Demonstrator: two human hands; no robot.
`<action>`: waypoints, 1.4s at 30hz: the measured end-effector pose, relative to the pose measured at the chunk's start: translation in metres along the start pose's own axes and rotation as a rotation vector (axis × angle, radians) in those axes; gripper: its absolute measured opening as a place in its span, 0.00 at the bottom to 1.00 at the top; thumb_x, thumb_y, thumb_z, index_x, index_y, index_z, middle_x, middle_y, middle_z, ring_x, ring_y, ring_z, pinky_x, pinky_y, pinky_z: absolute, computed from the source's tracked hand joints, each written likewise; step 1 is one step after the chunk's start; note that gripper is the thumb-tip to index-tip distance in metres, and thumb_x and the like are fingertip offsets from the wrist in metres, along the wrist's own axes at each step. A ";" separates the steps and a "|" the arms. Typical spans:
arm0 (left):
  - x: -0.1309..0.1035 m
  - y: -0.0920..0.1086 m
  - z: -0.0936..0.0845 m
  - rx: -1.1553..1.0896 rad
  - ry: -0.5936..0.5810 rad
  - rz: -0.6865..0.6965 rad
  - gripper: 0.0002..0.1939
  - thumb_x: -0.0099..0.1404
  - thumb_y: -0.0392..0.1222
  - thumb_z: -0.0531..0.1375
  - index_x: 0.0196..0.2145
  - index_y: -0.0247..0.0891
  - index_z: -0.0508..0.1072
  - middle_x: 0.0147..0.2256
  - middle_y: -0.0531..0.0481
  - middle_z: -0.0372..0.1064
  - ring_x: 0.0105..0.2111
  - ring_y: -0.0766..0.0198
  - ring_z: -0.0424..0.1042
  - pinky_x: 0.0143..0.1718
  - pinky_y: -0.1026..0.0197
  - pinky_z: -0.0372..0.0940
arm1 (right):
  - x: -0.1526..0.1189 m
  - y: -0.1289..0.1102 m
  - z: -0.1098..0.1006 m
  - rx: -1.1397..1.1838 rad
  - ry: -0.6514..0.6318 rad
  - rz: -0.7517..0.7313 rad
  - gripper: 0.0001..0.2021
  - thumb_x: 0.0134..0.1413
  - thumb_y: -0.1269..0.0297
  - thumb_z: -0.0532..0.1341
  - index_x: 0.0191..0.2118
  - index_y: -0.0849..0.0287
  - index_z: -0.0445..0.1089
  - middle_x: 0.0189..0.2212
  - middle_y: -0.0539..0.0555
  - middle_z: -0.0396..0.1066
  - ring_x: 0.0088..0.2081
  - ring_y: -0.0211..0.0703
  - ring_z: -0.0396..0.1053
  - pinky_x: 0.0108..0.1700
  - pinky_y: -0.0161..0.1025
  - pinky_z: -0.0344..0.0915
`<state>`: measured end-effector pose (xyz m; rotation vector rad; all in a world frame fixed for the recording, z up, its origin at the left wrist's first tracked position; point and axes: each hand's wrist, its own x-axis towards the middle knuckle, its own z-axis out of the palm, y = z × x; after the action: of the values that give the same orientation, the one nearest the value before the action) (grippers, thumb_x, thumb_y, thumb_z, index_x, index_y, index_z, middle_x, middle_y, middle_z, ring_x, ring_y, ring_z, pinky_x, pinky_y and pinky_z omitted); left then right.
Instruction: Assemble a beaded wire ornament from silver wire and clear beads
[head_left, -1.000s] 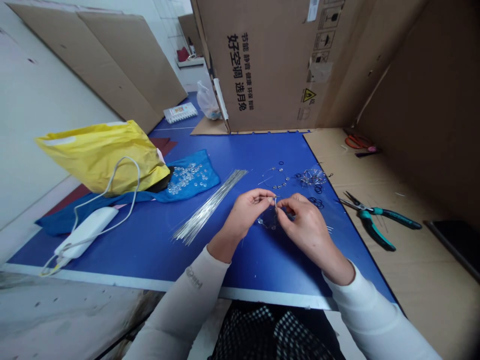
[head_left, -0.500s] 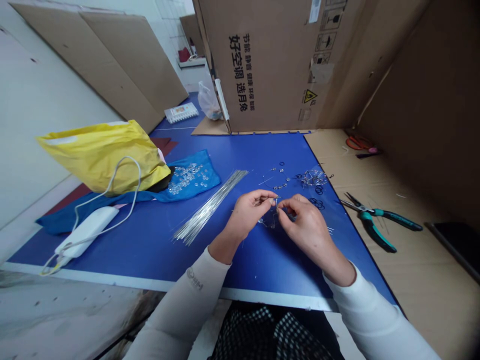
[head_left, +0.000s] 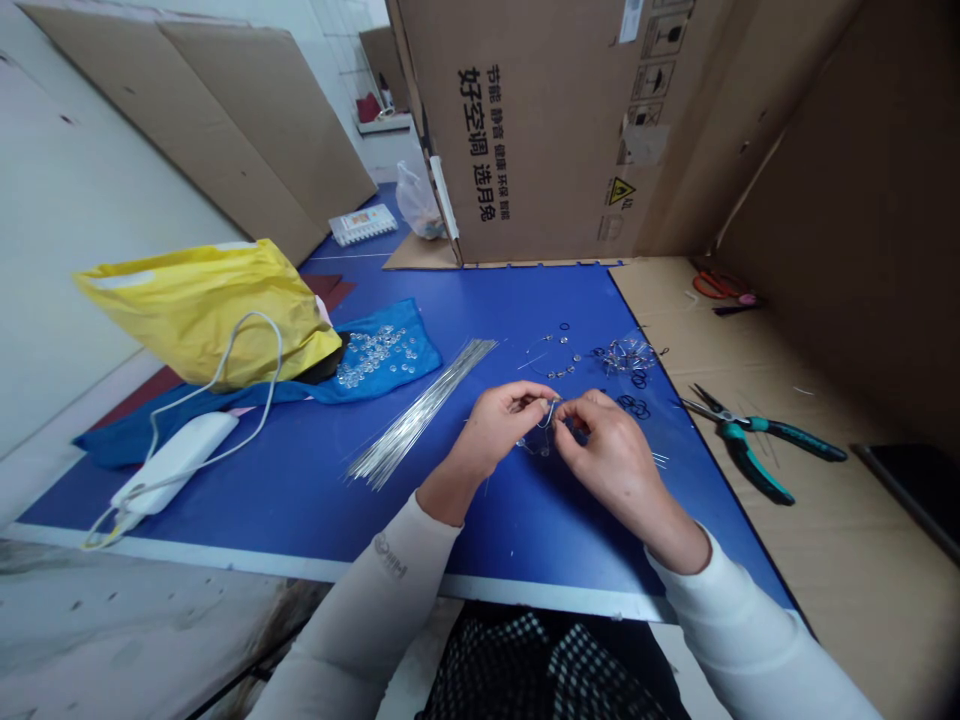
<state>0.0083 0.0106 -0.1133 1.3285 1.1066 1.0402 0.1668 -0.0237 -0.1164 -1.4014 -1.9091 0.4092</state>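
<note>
Over the blue table (head_left: 480, 520), my left hand (head_left: 501, 425) pinches a thin piece of wire (head_left: 550, 412) between thumb and fingers. My right hand (head_left: 611, 440) is closed close beside it, thumb and fingertips pressed together at the same wire. Clear beads (head_left: 544, 450) hang or lie just below my fingertips. Behind my hands lies a curved row of small beads (head_left: 561, 372). A tangle of wire pieces (head_left: 628, 356) and black rings (head_left: 634, 406) are beyond my right hand. The bundle of straight silver wires (head_left: 424, 412) lies left of my left hand.
Clear beads (head_left: 375, 355) lie on a blue cloth (head_left: 420, 340), beside a yellow bag (head_left: 210, 310). A white power strip (head_left: 176, 465) with its cable is at the left. Pliers (head_left: 750, 440) and orange scissors (head_left: 716, 286) rest on cardboard at the right. A large carton (head_left: 555, 120) stands behind.
The wire between my fingertips has shifted and now shows as a small curve. My hands have barely moved.
</note>
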 end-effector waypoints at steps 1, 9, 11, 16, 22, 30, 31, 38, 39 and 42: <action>0.000 0.000 0.000 -0.001 -0.003 0.000 0.07 0.60 0.35 0.63 0.36 0.38 0.81 0.37 0.47 0.80 0.39 0.61 0.75 0.47 0.56 0.68 | 0.000 0.000 0.000 -0.004 -0.002 -0.001 0.07 0.60 0.70 0.59 0.32 0.58 0.73 0.28 0.53 0.68 0.33 0.45 0.67 0.37 0.41 0.61; 0.000 -0.001 -0.001 0.049 -0.008 0.009 0.08 0.61 0.36 0.62 0.37 0.38 0.81 0.39 0.46 0.80 0.40 0.60 0.76 0.47 0.56 0.68 | -0.001 0.000 0.000 -0.060 0.013 -0.034 0.06 0.60 0.70 0.59 0.33 0.59 0.73 0.28 0.53 0.67 0.32 0.45 0.67 0.37 0.41 0.60; -0.001 0.001 -0.001 0.079 -0.013 0.024 0.09 0.61 0.35 0.62 0.38 0.39 0.82 0.39 0.46 0.81 0.41 0.59 0.76 0.47 0.55 0.68 | -0.001 0.000 0.001 -0.061 0.019 -0.040 0.06 0.60 0.71 0.59 0.33 0.59 0.73 0.29 0.53 0.68 0.32 0.45 0.67 0.36 0.41 0.60; -0.002 0.004 -0.001 0.132 -0.026 0.055 0.11 0.61 0.35 0.61 0.41 0.40 0.81 0.39 0.47 0.80 0.38 0.61 0.75 0.43 0.57 0.67 | -0.001 0.001 0.001 -0.051 0.015 -0.037 0.07 0.60 0.71 0.59 0.33 0.59 0.73 0.29 0.54 0.68 0.33 0.46 0.67 0.37 0.42 0.61; -0.002 0.000 0.000 -0.031 0.004 0.017 0.08 0.60 0.34 0.63 0.39 0.37 0.74 0.31 0.52 0.73 0.35 0.65 0.72 0.41 0.61 0.65 | 0.000 0.001 0.001 -0.013 0.025 -0.016 0.07 0.61 0.71 0.58 0.33 0.59 0.74 0.30 0.55 0.70 0.33 0.46 0.68 0.37 0.42 0.62; 0.000 -0.001 -0.001 -0.059 0.007 0.015 0.07 0.59 0.36 0.65 0.36 0.36 0.76 0.33 0.50 0.74 0.36 0.65 0.72 0.42 0.61 0.66 | -0.001 0.000 0.001 0.007 0.015 0.005 0.08 0.62 0.69 0.58 0.35 0.59 0.75 0.30 0.55 0.70 0.34 0.47 0.69 0.39 0.43 0.63; 0.001 -0.001 -0.001 -0.070 0.005 0.011 0.07 0.59 0.37 0.65 0.36 0.36 0.76 0.33 0.50 0.75 0.36 0.65 0.72 0.42 0.61 0.66 | -0.001 0.000 0.000 0.018 0.006 0.004 0.08 0.62 0.69 0.58 0.34 0.59 0.75 0.30 0.55 0.70 0.34 0.47 0.69 0.39 0.43 0.64; -0.001 0.001 -0.003 -0.117 -0.040 -0.019 0.08 0.61 0.38 0.65 0.39 0.36 0.75 0.33 0.49 0.76 0.37 0.64 0.74 0.44 0.60 0.65 | 0.002 0.006 -0.005 0.145 0.185 0.011 0.09 0.62 0.67 0.59 0.41 0.57 0.77 0.31 0.53 0.72 0.33 0.44 0.69 0.39 0.42 0.66; -0.001 0.002 -0.003 -0.116 -0.048 -0.024 0.09 0.61 0.38 0.65 0.40 0.37 0.73 0.33 0.50 0.76 0.37 0.64 0.74 0.43 0.60 0.65 | 0.003 0.007 -0.005 0.149 0.195 0.012 0.09 0.62 0.67 0.60 0.44 0.56 0.77 0.32 0.53 0.72 0.34 0.44 0.69 0.40 0.43 0.66; -0.003 0.005 -0.004 -0.107 -0.070 -0.017 0.08 0.61 0.37 0.65 0.39 0.37 0.72 0.32 0.51 0.75 0.36 0.64 0.74 0.43 0.60 0.65 | 0.005 0.009 -0.006 0.201 0.154 0.018 0.10 0.61 0.66 0.61 0.44 0.55 0.78 0.35 0.55 0.75 0.37 0.46 0.71 0.42 0.44 0.67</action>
<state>0.0044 0.0078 -0.1085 1.2589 0.9952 1.0189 0.1769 -0.0173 -0.1159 -1.2800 -1.6836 0.4741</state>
